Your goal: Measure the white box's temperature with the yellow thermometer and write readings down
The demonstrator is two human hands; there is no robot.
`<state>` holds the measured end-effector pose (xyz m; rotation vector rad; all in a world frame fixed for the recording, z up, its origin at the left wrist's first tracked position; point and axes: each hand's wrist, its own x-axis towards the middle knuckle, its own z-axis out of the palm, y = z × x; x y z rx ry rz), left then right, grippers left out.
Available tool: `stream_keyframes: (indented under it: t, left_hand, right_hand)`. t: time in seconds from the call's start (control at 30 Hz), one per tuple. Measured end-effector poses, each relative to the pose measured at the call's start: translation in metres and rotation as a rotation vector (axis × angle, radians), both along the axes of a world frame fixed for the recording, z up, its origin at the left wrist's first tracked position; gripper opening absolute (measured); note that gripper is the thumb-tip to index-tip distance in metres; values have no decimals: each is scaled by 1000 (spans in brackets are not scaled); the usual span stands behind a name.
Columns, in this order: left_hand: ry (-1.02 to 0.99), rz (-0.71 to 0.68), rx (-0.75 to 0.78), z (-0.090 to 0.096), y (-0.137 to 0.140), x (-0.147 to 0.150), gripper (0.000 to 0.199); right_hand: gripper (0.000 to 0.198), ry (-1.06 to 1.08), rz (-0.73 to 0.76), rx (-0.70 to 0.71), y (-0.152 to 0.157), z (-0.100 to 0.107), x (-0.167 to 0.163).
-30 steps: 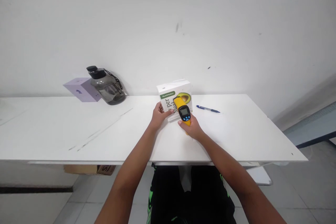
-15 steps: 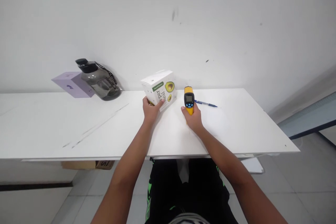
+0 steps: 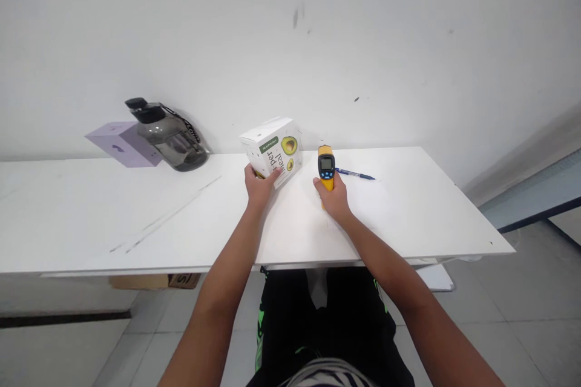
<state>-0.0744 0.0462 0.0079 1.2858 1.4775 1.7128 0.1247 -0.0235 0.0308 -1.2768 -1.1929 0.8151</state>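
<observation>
Box and infrared thermometer had come apart since the earlier frame, box to the left. Our left hand gripped the box, tilted, toward the table's far side; our right hand gripped the thermometer's handle. Best, we judged, to keep box steady, thermometer's nose unblocked. We couldn't read its screen; the pen's left end was hidden.
</observation>
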Motion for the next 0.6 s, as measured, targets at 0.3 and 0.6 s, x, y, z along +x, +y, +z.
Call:
stream_keyframes:
  t: [0.3, 0.6]
  left_hand:
    - [20, -9, -28, 4, -3, 3, 67]
    - [20, 2, -19, 4, -2, 3, 67]
  right_hand:
    - [37, -15, -4, 17, 0, -1, 0]
    - [37, -64, -27, 49, -1, 0, 0]
